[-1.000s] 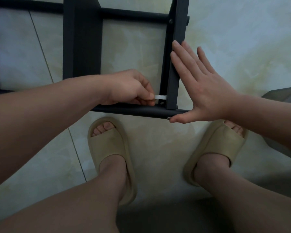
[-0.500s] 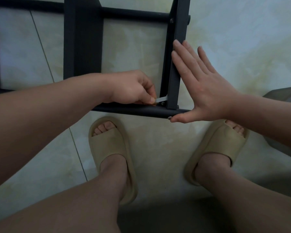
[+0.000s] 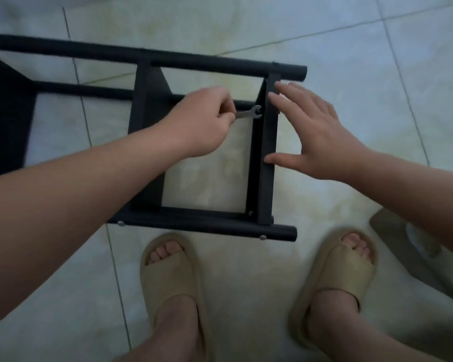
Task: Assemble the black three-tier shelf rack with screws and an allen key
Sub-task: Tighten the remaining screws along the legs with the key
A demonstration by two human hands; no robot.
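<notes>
The black shelf rack (image 3: pixel 267 178) lies on its side on the tiled floor, its round poles running left to right. My left hand (image 3: pixel 204 124) pinches a small flat metal wrench (image 3: pixel 249 113), whose open jaw sits at the far inner corner of the rightmost shelf panel. My right hand (image 3: pixel 311 131) is spread flat, fingers straight, pressing against the outer face of that panel. Silver screw heads (image 3: pixel 262 237) show on the near pole.
My two feet in beige slippers (image 3: pixel 173 286) stand just in front of the near pole. A grey flat piece (image 3: pixel 413 246) lies on the floor at the right. Another shelf panel (image 3: pixel 147 121) crosses the frame left of my hands.
The view has pulled back and up. My left hand has carried the wrench from the near corner of the panel to its far corner. My right hand has slid further along the panel.
</notes>
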